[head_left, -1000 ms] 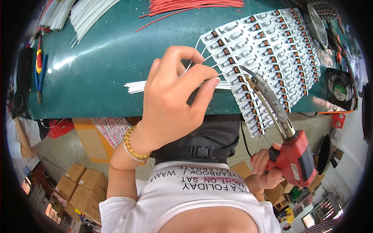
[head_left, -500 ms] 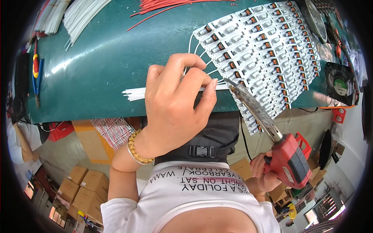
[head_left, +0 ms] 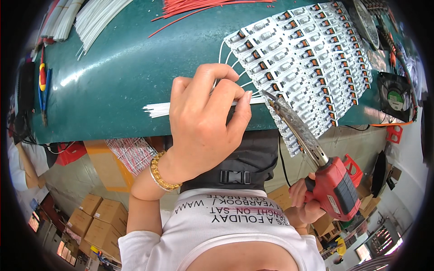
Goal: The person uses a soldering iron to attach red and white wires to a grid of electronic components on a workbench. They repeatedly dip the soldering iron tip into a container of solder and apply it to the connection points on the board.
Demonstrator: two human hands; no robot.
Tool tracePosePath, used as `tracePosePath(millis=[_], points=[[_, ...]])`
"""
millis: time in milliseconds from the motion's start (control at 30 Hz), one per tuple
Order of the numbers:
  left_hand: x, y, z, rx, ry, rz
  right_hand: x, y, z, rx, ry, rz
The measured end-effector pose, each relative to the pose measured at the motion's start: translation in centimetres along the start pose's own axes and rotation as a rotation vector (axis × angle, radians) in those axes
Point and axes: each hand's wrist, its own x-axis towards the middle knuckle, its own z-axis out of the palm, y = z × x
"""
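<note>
White wires (head_left: pixel 158 109) lie under the left hand (head_left: pixel 205 124), seemingly pinched.

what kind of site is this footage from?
Likely an electronics assembly workshop: a green bench mat carries a white panel of small circuit boards, bundles of cut white wires, and the right hand grips a red soldering gun.

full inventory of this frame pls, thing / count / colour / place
mat: one, green, covering bench
white wires: a bundle, under left hand
white wire pile: many, top left
red wires: many, top centre
circuit boards: many, white, in rows, right of centre
soldering gun: one, red, lower right
fan: one, black, far right
pliers: blue handles, left edge
cardboard boxes: several, brown, floor
left hand: pinching white wires
right hand: gripping soldering gun
</note>
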Motion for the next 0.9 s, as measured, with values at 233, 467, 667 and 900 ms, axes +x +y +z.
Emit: tracePosePath(millis=[233,467,667,900], points=[[-0.1,0.0,0.1,0.013,0.022,0.019,-1.0,0.8,-0.3,-0.054,0.053,-0.008],[-0.1,-0.1,0.3,0.011,0.036,0.019,0.8,-0.7,1.3,0.163,0.014,0.005],[-0.1,-0.1,0.2,0.009,0.036,0.02,0.9,-0.5,1.6,0.158,0.06,-0.012],[-0.1,-0.3,-1.0,-0.067,-0.086,0.058,1.0,-0.2,1.4,0.188,0.096,-0.041]])
